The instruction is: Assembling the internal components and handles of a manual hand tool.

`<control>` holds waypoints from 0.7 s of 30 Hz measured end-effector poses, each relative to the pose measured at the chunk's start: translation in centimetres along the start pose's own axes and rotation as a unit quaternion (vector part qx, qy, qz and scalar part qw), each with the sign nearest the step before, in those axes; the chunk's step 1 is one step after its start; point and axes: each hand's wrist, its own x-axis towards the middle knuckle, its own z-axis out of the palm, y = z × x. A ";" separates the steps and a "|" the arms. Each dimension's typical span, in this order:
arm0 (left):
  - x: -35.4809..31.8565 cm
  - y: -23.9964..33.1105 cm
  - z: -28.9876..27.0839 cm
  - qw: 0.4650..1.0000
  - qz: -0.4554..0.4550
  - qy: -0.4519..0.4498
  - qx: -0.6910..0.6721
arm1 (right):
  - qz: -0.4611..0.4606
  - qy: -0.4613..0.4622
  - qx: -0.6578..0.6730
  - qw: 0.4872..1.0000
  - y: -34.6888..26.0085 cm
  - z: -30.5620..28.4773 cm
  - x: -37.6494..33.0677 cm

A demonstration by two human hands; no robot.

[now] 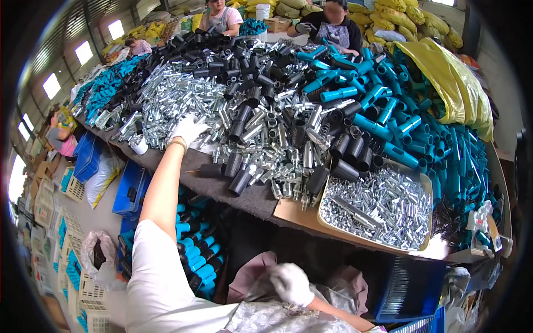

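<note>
My left hand, in a white glove, reaches out to the near edge of a heap of silver metal fittings. Its fingers are spread at the fittings, and no held piece shows. A small white cup stands just left of that wrist. Low over my lap is my right hand, also gloved in white. It looks curled and a little blurred; whatever may be in it is hidden. Black tubes and more silver fittings lie to the right of my left hand.
A cream tray of small metal pins sits at the table's right front edge. Teal tubes heap behind it beside a yellow sack. Blue bins with teal-and-black handles stand below. Two people work across the table.
</note>
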 end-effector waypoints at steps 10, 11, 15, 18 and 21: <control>-1.2 -0.8 1.7 0.951 -0.072 -0.011 -0.300 | -0.046 -0.025 0.092 0.994 -0.9 1.5 -0.6; -1.1 -0.4 2.2 0.939 -0.086 0.011 -0.334 | -0.002 -0.019 0.074 0.997 -1.2 0.7 -0.2; -0.2 1.1 3.1 0.934 -0.091 -0.020 -0.344 | 0.014 -0.088 0.086 0.992 -1.0 3.1 -1.9; 0.8 1.5 3.4 0.991 -0.009 0.014 -0.131 | -0.050 0.006 0.066 0.997 -1.4 1.5 -0.2; 0.4 2.4 2.4 0.996 0.021 0.054 -0.067 | -0.056 0.000 0.031 0.998 -1.7 1.2 -0.9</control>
